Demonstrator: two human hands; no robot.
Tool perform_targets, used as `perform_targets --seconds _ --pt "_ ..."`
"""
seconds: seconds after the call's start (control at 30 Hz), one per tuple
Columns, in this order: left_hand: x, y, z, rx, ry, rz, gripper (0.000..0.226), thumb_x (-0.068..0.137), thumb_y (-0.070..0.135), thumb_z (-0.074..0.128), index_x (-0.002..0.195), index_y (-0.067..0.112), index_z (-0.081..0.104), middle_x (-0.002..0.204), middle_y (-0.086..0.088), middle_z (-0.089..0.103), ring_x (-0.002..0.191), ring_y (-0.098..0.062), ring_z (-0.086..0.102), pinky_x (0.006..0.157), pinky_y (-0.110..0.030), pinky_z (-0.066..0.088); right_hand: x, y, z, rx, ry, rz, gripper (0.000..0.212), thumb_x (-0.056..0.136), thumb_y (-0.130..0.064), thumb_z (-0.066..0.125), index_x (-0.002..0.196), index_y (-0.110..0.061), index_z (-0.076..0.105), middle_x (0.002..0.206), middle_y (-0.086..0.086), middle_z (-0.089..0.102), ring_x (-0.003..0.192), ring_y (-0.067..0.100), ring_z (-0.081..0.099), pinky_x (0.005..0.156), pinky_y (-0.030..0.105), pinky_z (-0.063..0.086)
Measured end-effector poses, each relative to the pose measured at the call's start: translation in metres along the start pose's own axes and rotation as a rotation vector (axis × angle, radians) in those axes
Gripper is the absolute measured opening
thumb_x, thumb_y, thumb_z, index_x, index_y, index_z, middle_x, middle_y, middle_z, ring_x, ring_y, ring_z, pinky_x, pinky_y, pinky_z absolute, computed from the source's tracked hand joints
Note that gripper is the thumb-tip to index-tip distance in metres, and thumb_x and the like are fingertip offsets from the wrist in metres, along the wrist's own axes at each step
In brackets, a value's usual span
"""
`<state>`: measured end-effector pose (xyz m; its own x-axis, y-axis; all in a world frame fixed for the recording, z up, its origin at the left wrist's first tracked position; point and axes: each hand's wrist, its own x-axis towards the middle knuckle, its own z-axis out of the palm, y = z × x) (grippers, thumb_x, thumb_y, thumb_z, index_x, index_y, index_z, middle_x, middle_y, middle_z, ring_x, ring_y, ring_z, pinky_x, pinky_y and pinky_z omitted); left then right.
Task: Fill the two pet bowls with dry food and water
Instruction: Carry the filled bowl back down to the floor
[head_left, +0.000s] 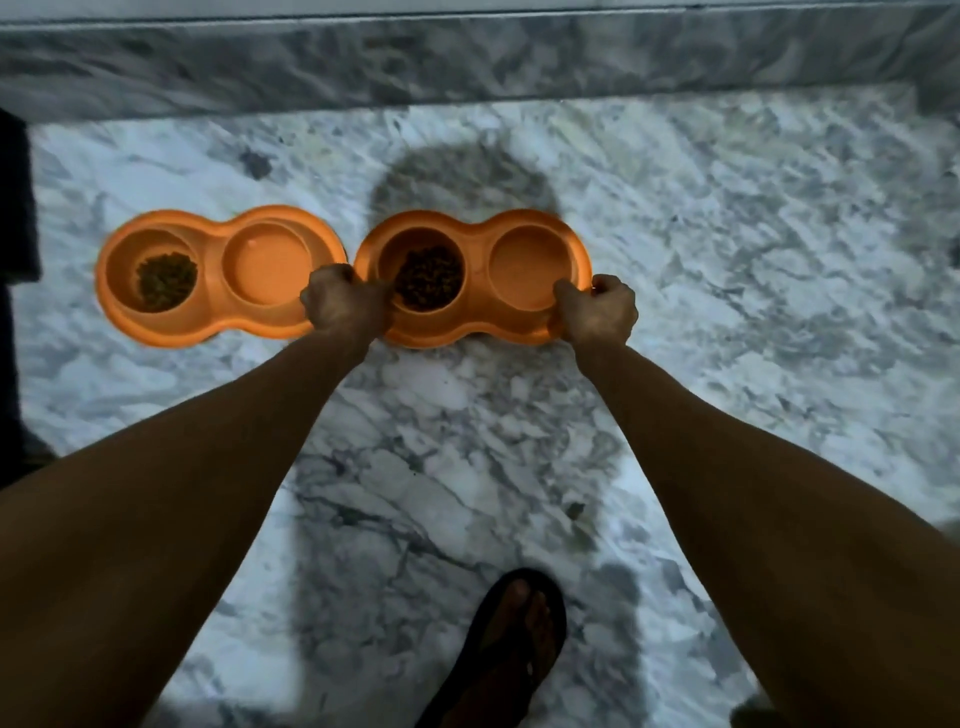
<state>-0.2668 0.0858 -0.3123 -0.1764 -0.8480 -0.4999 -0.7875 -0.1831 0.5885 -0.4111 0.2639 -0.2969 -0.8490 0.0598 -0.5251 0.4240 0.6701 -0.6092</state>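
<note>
Left hand (340, 301) is curled round the left end of the right double bowl (475, 273); right hand (602, 309) grips its right end the same way. Can't tell if that bowl rests on the marble floor (727, 234) or sits just off it. Its left well holds kibble (431, 278). The right well looks plain orange; can't tell if there's water in it. Left double bowl (210, 278) is just beside it, rims nearly touching, with kibble also in its left well. Sandalled foot (514, 649) near the bottom edge, step (467, 57) beyond the bowls.

Judgement: dry food looks done, and this is lining up the second bowl. Next: keep it level, set it flat, release both ends together, then check the water.
</note>
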Motion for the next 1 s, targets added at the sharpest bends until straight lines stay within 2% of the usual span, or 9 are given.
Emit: perform_targets --seconds 0.07,0.2,0.37,0.57,0.67,0.73,0.77,0.87,1.0 --pt "0.003 -0.004 0.007 0.001 -0.005 0.006 0.034 0.073 0.026 0.076 0.064 0.004 0.052 0.064 -0.014 0.047 0.062 -0.022 0.042 0.057 -0.037 0.041 0.006 0.004 0.006 -0.006 -0.001 0.007 0.032 0.07 -0.031 0.072 0.094 -0.01 0.067 0.082 0.004 0.064 0.072 0.022 0.063 0.071 0.042 0.06" --pt "0.01 -0.013 0.017 -0.034 -0.037 -0.003 0.032 0.075 0.022 0.077 0.066 0.005 0.051 0.064 -0.013 0.048 0.061 -0.021 0.044 0.057 -0.033 0.04 0.016 0.009 0.013 -0.025 -0.01 0.009 0.023 0.076 -0.028 0.073 0.09 -0.014 0.062 0.071 -0.004 0.056 0.071 0.019 0.06 0.067 0.031 0.05" --pt "0.015 -0.018 0.024 -0.031 -0.043 0.003 0.037 0.076 0.015 0.075 0.059 0.012 0.043 0.065 -0.011 0.047 0.064 -0.019 0.042 0.057 -0.033 0.038 0.02 0.014 0.016 -0.006 -0.003 0.007 0.034 0.079 -0.023 0.073 0.106 -0.004 0.066 0.075 -0.001 0.055 0.078 0.021 0.056 0.077 0.037 0.053" --pt "0.014 -0.02 0.024 -0.072 -0.083 -0.026 0.036 0.079 0.014 0.075 0.061 0.012 0.045 0.065 -0.006 0.047 0.068 -0.019 0.043 0.06 -0.032 0.038 0.02 0.017 0.016 -0.035 -0.03 0.019 0.038 0.082 -0.021 0.07 0.112 0.001 0.064 0.101 0.018 0.067 0.095 0.032 0.064 0.086 0.044 0.056" --pt "0.005 -0.013 0.014 -0.087 -0.121 -0.035 0.027 0.079 0.022 0.077 0.082 0.0 0.062 0.087 -0.018 0.064 0.083 -0.027 0.06 0.069 -0.039 0.047 0.016 0.012 0.01 -0.051 -0.063 0.033 0.026 0.083 -0.026 0.069 0.102 -0.01 0.065 0.09 0.006 0.058 0.088 0.028 0.061 0.075 0.036 0.054" --pt "-0.004 -0.005 0.001 -0.065 -0.125 -0.051 0.054 0.08 0.029 0.077 0.117 -0.006 0.062 0.12 -0.023 0.065 0.112 -0.033 0.061 0.086 -0.043 0.051 0.008 0.004 0.003 -0.051 -0.055 0.032 0.017 0.085 -0.03 0.066 0.09 -0.014 0.061 0.086 0.001 0.054 0.08 0.022 0.054 0.061 0.027 0.043" --pt "-0.011 0.004 -0.011 -0.051 -0.125 -0.049 0.062 0.081 0.031 0.077 0.127 -0.005 0.057 0.13 -0.022 0.06 0.121 -0.033 0.057 0.089 -0.041 0.049 0.0 -0.004 -0.003 -0.047 -0.06 0.027 0.019 0.087 -0.031 0.065 0.095 -0.014 0.062 0.089 0.002 0.054 0.081 0.021 0.052 0.061 0.026 0.041" --pt "-0.034 0.035 -0.056 -0.033 -0.136 -0.036 0.069 0.083 0.034 0.074 0.137 -0.002 0.051 0.137 -0.019 0.056 0.129 -0.033 0.051 0.094 -0.036 0.045 -0.032 -0.038 -0.024 -0.02 -0.071 0.034 0.039 0.09 -0.03 0.063 0.12 -0.005 0.061 0.097 0.002 0.054 0.085 0.018 0.051 0.072 0.027 0.04" --pt "-0.074 0.091 -0.138 -0.031 -0.115 -0.061 0.069 0.084 0.038 0.073 0.138 0.003 0.05 0.14 -0.017 0.055 0.13 -0.03 0.05 0.1 -0.032 0.041 -0.091 -0.109 -0.054 -0.002 -0.119 0.033 0.03 0.092 -0.032 0.057 0.109 -0.008 0.064 0.104 0.008 0.063 0.087 0.021 0.056 0.07 0.028 0.043"
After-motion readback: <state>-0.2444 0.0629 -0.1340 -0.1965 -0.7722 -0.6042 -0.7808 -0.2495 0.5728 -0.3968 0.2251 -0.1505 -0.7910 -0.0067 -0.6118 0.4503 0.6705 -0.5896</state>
